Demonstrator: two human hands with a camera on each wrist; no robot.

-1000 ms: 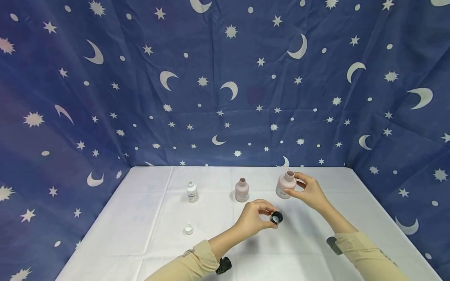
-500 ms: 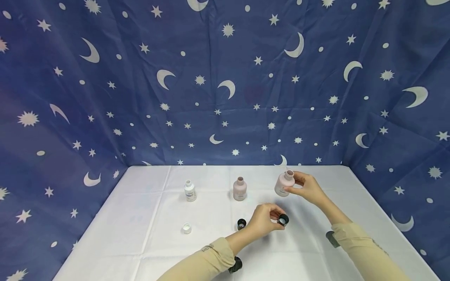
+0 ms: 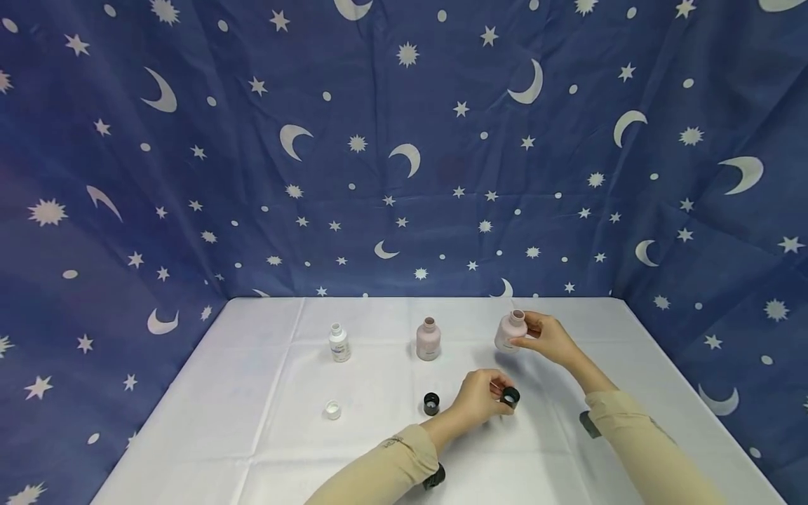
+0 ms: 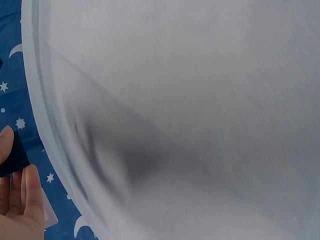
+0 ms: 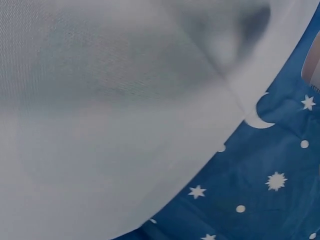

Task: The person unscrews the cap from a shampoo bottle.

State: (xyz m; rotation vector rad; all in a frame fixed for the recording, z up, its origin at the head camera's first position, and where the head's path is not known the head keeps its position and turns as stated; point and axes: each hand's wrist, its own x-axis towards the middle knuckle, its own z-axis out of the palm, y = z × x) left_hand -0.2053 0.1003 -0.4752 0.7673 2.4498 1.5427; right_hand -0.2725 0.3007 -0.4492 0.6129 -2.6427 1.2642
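Note:
In the head view my left hand pinches a black bottle cap, its hollow side facing the camera. Thumb and fingers also show around this black cap at the left edge of the left wrist view. My right hand grips a small pink bottle by its side, tilted slightly, its uncapped neck upward. A shadow falls on the cloth below it. The cap is in front of this bottle and apart from it. Only a sliver of the pink bottle enters the right wrist view.
A second uncapped pink bottle stands mid-table, with another black cap in front. Further left are an uncapped white bottle and a white cap. White cloth covers the table; a blue star-and-moon curtain surrounds it.
My left hand has moved right with the black cap, uncovering the other black cap on the table. The right hand holds the pink bottle in nearly the same place.

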